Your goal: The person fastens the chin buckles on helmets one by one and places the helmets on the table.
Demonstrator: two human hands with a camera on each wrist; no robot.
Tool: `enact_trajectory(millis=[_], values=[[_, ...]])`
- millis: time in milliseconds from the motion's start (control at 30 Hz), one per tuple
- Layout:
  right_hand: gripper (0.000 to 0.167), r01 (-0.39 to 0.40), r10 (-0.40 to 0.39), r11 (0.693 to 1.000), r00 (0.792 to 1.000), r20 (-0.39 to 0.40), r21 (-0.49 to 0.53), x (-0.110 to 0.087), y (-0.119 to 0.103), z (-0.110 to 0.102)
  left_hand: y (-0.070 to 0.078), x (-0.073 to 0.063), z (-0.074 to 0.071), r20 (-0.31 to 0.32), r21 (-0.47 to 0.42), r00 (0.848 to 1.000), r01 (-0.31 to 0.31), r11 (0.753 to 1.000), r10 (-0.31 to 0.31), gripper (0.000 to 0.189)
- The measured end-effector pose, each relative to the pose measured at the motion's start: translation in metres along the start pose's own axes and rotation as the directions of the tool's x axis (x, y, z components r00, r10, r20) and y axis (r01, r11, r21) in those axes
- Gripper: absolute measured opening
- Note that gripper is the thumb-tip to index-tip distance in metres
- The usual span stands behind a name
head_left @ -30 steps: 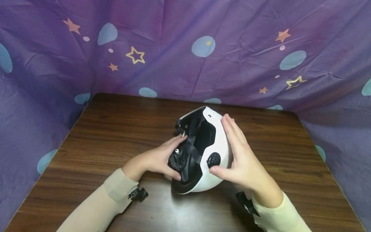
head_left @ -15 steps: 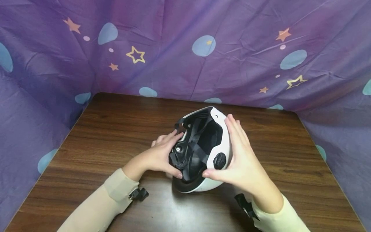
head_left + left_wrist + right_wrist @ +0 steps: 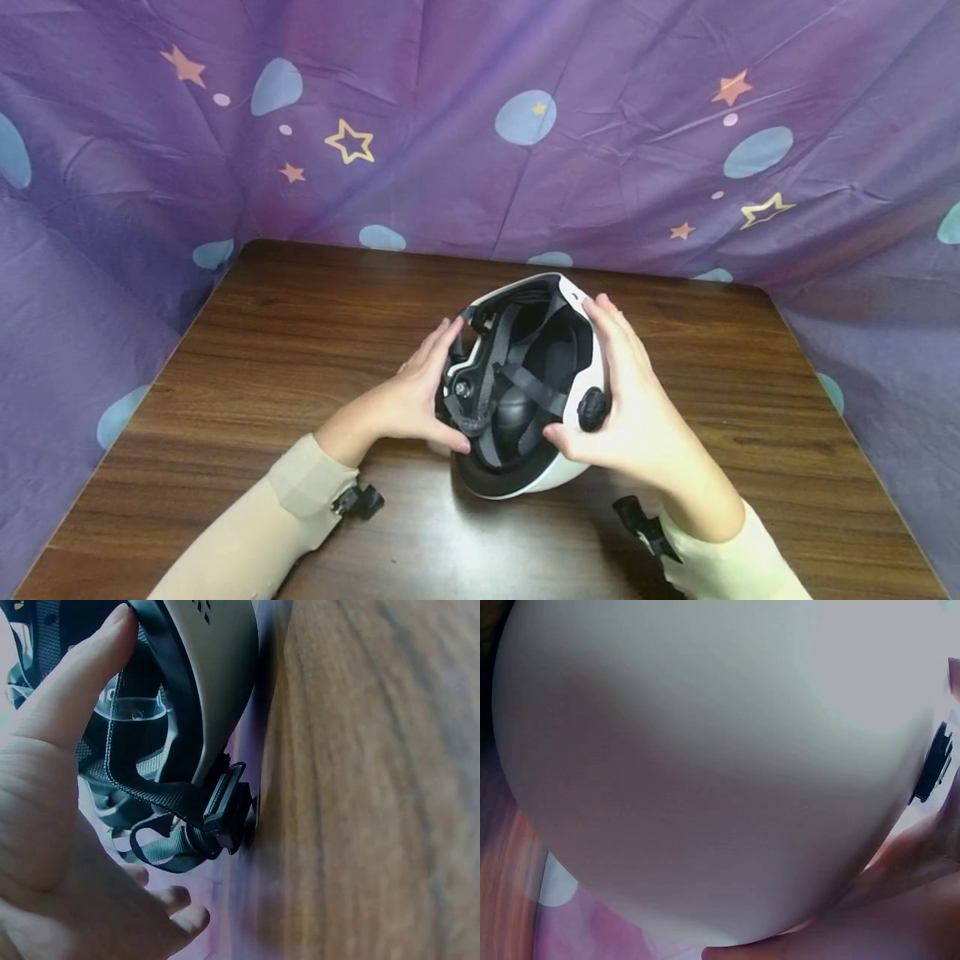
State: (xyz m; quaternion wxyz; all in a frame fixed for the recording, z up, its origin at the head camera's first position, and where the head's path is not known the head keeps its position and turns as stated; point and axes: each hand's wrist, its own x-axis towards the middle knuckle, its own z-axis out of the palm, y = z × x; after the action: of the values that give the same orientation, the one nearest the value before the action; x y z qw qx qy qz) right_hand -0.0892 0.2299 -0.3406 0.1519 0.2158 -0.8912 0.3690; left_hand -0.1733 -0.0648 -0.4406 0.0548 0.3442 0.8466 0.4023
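Note:
A white helmet [image 3: 517, 421] with black padding lies tilted on the table, its opening facing up toward the head camera. On its left side my left hand [image 3: 408, 408] grips the rim, thumb at the lower edge and fingers farther up. My right hand [image 3: 637, 412] holds the opposite side, fingers along the outer shell and thumb over the rim by a round black knob [image 3: 592, 408]. A dark strap [image 3: 534, 387] crosses the opening. In the left wrist view a black buckle [image 3: 227, 808] hangs beside the shell [image 3: 225, 682]. The smooth shell [image 3: 720, 750] fills most of the right wrist view.
The helmet rests on a brown wood-grain table [image 3: 300, 333]. Behind and beside the table hangs a purple cloth [image 3: 435, 125] with stars and blue spots. Small black devices [image 3: 360, 502] sit at both cuffs.
The helmet has turned in my hands, its right side tipping outward to the right, so more of the inside shows. My left fingers have moved up its side; my right hand has followed the shell.

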Motion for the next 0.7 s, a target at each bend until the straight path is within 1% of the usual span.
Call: enact_trajectory(millis=[67, 233, 367, 467, 567, 700], values=[[0.129, -0.004, 0.004, 1.000, 1.000, 0.012, 0.016, 0.001, 0.002, -0.002, 0.000, 0.000, 0.000, -0.001, -0.020, 1.000, -0.022, 1.000, 0.022, 0.160], [0.129, 0.010, -0.012, 0.998, 0.999, 0.037, 0.068, 0.002, 0.009, -0.008, -0.001, 0.000, -0.002, 0.008, -0.078, 0.999, -0.037, 0.996, 0.038, 0.159], [0.133, 0.024, -0.033, 0.992, 0.997, 0.069, 0.127, 0.003, 0.014, -0.011, -0.001, 0.000, -0.003, 0.003, -0.092, 0.998, -0.057, 0.994, 0.057, 0.159], [0.136, 0.005, -0.017, 0.993, 0.995, 0.098, 0.119, 0.003, 0.018, -0.013, -0.002, 0.000, -0.004, 0.000, -0.098, 0.997, -0.078, 0.992, 0.078, 0.159], [0.138, -0.035, 0.026, 0.996, 0.993, 0.119, 0.082, 0.003, 0.019, -0.015, -0.002, -0.001, -0.004, -0.008, -0.107, 0.996, -0.093, 0.990, 0.093, 0.158], [0.136, -0.087, 0.080, 0.995, 0.987, 0.137, 0.047, 0.002, 0.021, -0.021, -0.001, 0.000, -0.004, -0.035, -0.115, 0.994, -0.111, 0.987, 0.108, 0.156]])
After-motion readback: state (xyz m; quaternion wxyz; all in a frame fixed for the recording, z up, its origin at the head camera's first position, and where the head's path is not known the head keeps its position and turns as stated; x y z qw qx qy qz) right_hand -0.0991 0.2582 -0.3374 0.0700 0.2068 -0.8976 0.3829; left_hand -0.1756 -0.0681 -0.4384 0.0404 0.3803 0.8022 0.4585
